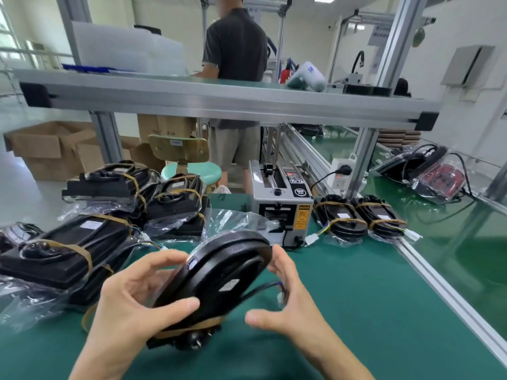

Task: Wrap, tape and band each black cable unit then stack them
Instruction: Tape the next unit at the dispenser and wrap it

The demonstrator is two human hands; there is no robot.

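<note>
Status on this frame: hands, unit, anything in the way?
Left hand grips black cable unit, one band on. Right hand curls round its cable. Tape dispenser behind, banded stacks beside; nothing blocking.

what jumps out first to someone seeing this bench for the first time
Front and centre, the left hand and right hand hold a black cable unit tilted above the green mat. Banded, bagged units are heaped at left, and a grey tape dispenser stands just behind.
</note>
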